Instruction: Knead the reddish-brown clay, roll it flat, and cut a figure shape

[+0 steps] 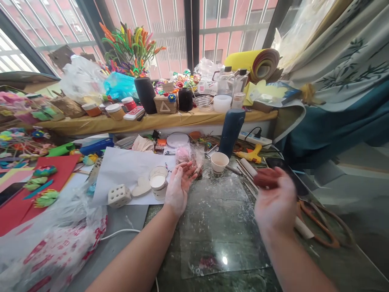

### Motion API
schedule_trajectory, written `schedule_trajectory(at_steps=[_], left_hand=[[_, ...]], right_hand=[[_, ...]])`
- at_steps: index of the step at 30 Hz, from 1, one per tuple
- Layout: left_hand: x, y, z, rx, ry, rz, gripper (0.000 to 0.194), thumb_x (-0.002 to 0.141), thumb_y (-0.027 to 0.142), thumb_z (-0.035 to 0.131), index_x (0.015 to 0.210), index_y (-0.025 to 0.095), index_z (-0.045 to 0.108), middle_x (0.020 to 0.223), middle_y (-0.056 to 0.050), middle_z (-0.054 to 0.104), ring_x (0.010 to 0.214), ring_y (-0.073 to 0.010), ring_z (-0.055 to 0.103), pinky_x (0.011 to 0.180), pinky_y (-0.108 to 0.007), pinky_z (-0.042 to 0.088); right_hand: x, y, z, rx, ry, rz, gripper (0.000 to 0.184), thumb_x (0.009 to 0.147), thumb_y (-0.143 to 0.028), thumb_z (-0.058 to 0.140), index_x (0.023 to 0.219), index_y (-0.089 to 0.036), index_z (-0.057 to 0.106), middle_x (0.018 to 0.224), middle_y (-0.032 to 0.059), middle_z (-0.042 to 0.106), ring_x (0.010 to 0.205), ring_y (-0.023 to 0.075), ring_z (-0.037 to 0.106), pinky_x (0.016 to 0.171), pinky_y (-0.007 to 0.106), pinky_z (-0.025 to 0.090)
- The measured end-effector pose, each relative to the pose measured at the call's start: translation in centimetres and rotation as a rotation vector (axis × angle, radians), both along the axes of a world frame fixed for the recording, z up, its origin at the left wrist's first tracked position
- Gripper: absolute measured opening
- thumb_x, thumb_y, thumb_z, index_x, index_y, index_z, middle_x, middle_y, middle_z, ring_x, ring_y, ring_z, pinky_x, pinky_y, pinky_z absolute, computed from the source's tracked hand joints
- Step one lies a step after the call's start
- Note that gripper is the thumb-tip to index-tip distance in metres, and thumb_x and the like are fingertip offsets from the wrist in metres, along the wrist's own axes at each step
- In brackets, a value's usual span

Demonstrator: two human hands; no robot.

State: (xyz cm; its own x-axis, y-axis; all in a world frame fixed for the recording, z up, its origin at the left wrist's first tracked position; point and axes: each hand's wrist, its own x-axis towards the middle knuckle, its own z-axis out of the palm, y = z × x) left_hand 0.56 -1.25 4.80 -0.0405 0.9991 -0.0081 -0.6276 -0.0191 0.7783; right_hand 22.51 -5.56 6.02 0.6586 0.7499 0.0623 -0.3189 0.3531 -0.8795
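My left hand (180,190) hovers over the left edge of a clear sheet (219,219), palm turned up and fingers spread, holding nothing. Raised at the right, my right hand (275,202) is closed around a dark red lump of clay (266,178), slightly blurred. Close to my left hand stands a clear cup of white material (158,182). Beyond its fingertips lies a plastic bag with something pink inside (184,155). A small white bowl (219,162) stands behind the sheet, between my hands. A reddish smear (208,261) shows at the sheet's near edge.
On white paper (121,170) at left sit a white die (119,196) and a pale heart (141,186). A dark blue bottle (231,132) stands behind the bowl, beside a yellow glue gun (251,154). Orange-handled scissors (322,231) lie right of my right hand.
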Motion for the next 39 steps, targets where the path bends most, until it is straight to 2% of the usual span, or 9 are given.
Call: schedule_trajectory(at_steps=[2, 6, 9, 14, 20, 26, 32, 36, 39], left_hand=[[0.0, -0.3, 0.5, -0.031, 0.0, -0.058, 0.044, 0.082, 0.055, 0.073, 0.11, 0.023, 0.065, 0.126, -0.01, 0.067, 0.107, -0.0251, 0.068, 0.085, -0.038, 0.058], [-0.2, -1.0, 1.7, -0.135, 0.089, -0.062, 0.038, 0.078, 0.053, 0.076, 0.079, 0.018, 0.063, 0.072, -0.002, 0.067, 0.058, -0.0129, 0.063, 0.04, -0.016, 0.038], [-0.1, -1.6, 2.2, -0.107, 0.236, 0.03, 0.045, 0.081, 0.059, 0.07, 0.067, 0.019, 0.056, 0.052, 0.002, 0.056, 0.041, -0.0092, 0.049, 0.035, -0.017, 0.027], [0.5, -3.3, 1.9, 0.354, 0.994, -0.008, 0.036, 0.087, 0.053, 0.066, 0.105, 0.022, 0.071, 0.076, -0.005, 0.071, 0.068, -0.0201, 0.066, 0.064, -0.032, 0.054], [0.7, -3.8, 2.2, 0.819, 1.223, -0.305, 0.074, 0.083, 0.058, 0.071, 0.146, 0.028, 0.047, 0.147, -0.012, 0.055, 0.137, -0.0365, 0.047, 0.119, -0.057, 0.025], [-0.1, -1.8, 0.2, 0.398, 0.75, -0.034, 0.038, 0.098, 0.049, 0.054, 0.124, 0.023, 0.064, 0.13, -0.012, 0.065, 0.124, -0.0284, 0.058, 0.109, -0.045, 0.042], [0.1, -0.2, -0.3, 0.073, 0.259, 0.094, 0.036, 0.088, 0.055, 0.066, 0.102, 0.022, 0.068, 0.112, -0.008, 0.07, 0.105, -0.0226, 0.066, 0.089, -0.037, 0.054], [0.1, -0.5, 0.5, 0.052, 0.136, -0.023, 0.048, 0.078, 0.06, 0.076, 0.108, 0.024, 0.067, 0.118, -0.007, 0.069, 0.097, -0.0207, 0.068, 0.08, -0.035, 0.059], [0.0, -0.9, 1.2, -0.013, 0.191, 0.015, 0.039, 0.076, 0.055, 0.079, 0.079, 0.018, 0.066, 0.079, -0.002, 0.068, 0.06, -0.012, 0.061, 0.051, -0.023, 0.051]], right_hand=[[-2.3, -1.0, -0.4, 0.042, -0.251, 0.39, 0.032, 0.092, -0.045, 0.056, 0.107, -0.024, 0.073, 0.114, 0.0071, 0.074, 0.111, 0.0253, 0.067, 0.099, 0.045, 0.052], [-4.9, -2.5, -0.9, -0.038, -0.453, 0.496, 0.033, 0.095, -0.047, 0.056, 0.108, -0.025, 0.076, 0.12, 0.0089, 0.072, 0.12, 0.0282, 0.061, 0.112, 0.048, 0.038], [-5.7, -2.6, -1.0, -0.182, -0.075, 0.648, 0.032, 0.092, -0.049, 0.061, 0.103, -0.022, 0.075, 0.111, 0.009, 0.073, 0.107, 0.027, 0.066, 0.105, 0.048, 0.045], [-6.8, -2.8, 0.2, -0.244, 0.681, 1.099, 0.043, 0.095, -0.054, 0.053, 0.11, -0.017, 0.07, 0.107, 0.011, 0.074, 0.098, 0.0252, 0.07, 0.093, 0.043, 0.054], [-6.1, -2.3, 0.3, -0.28, 0.789, 0.918, 0.031, 0.091, -0.044, 0.059, 0.099, -0.018, 0.074, 0.082, 0.0052, 0.075, 0.073, 0.0201, 0.07, 0.066, 0.031, 0.057], [-1.1, -1.2, 1.0, -0.166, 0.526, 0.737, 0.044, 0.086, -0.046, 0.06, 0.052, -0.019, 0.062, 0.048, 0.0016, 0.056, 0.043, 0.0138, 0.052, 0.042, 0.024, 0.038], [0.8, -0.2, 1.1, 0.014, 0.209, -0.166, 0.025, 0.089, -0.033, 0.057, 0.071, -0.022, 0.071, 0.071, 0.0023, 0.068, 0.072, 0.0163, 0.065, 0.071, 0.028, 0.054], [-3.7, -2.0, 0.6, 0.026, -0.153, 0.452, 0.028, 0.077, -0.027, 0.079, 0.104, -0.031, 0.074, 0.125, 0.0036, 0.068, 0.124, 0.026, 0.056, 0.109, 0.043, 0.042], [-5.9, -3.0, -0.1, -0.047, -0.262, 0.583, 0.025, 0.082, -0.033, 0.078, 0.107, -0.028, 0.076, 0.133, 0.0066, 0.063, 0.13, 0.0277, 0.051, 0.117, 0.042, 0.032]])
